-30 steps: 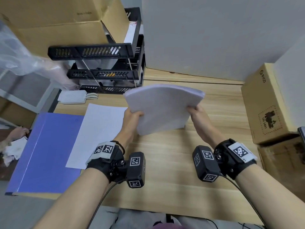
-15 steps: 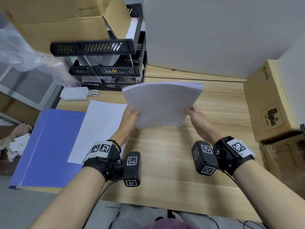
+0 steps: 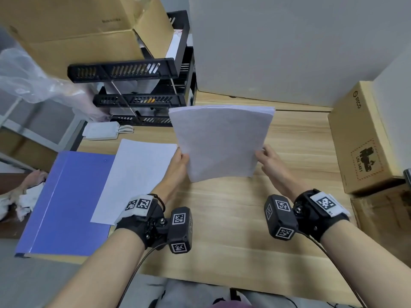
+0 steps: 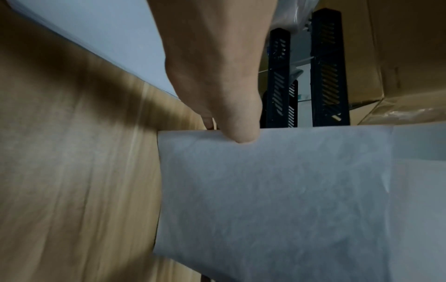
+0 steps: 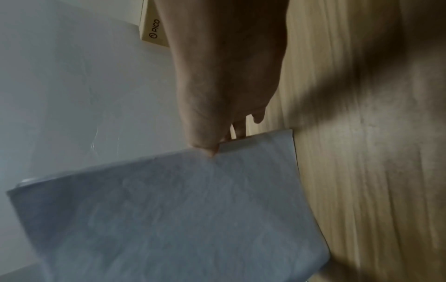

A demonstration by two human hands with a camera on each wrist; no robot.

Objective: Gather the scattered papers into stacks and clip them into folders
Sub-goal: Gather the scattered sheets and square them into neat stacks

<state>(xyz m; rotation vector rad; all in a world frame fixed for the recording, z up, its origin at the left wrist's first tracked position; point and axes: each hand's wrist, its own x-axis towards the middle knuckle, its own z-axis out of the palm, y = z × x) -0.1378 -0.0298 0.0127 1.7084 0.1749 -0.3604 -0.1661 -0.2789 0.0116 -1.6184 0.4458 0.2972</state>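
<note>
A thick stack of white papers (image 3: pixel 220 141) stands tilted on its lower edge above the wooden table (image 3: pixel 222 236). My left hand (image 3: pixel 181 161) grips its left edge, thumb on the near face (image 4: pixel 243 133). My right hand (image 3: pixel 264 158) pinches the right edge, thumb on the near face (image 5: pixel 205 147) and fingers behind. The stack (image 4: pixel 277 200) fills the lower part of both wrist views (image 5: pixel 181 219). A blue folder (image 3: pixel 64 203) lies shut at the table's left end, with a single white sheet (image 3: pixel 135 176) partly over it.
A black tiered paper tray (image 3: pixel 138 94) stands at the back left under a big cardboard box (image 3: pixel 84 30). A white power adapter (image 3: pixel 101 131) lies before it. A brown carton (image 3: pixel 364 138) sits at the right. A grey partition (image 3: pixel 289 45) closes the back.
The stack has turned more upright and squarer, its top edges evened. Both hands have slid slightly lower on its sides. The head view has shifted a little.
</note>
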